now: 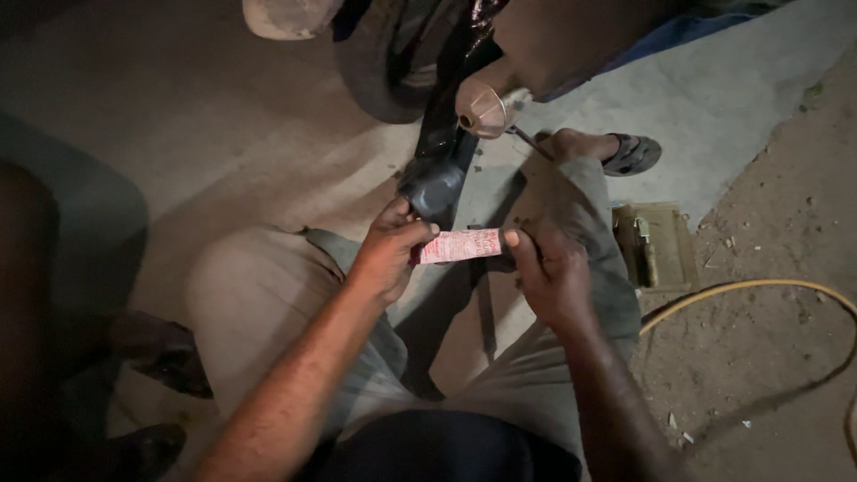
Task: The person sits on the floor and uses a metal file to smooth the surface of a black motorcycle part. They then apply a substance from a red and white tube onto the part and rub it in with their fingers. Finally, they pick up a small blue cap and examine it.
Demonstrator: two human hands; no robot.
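Note:
Both my hands hold a small red and white strip (461, 245), like a flat packet or patch, level between them above my knees. My left hand (390, 248) pinches its left end with thumb and fingers. My right hand (546, 268) pinches its right end. Just beyond the strip, a dark rubber tyre tube (444, 152) hangs down from a wheel (379, 67). I am squatting on a concrete floor, in grey trousers.
A motorcycle exhaust (486, 107) and bodywork fill the top centre. My sandalled foot (625, 153) rests at right. A small open box with tools (656, 245) lies on the ground, beside a yellow hose (768, 290). Another person's feet (161, 357) are at left.

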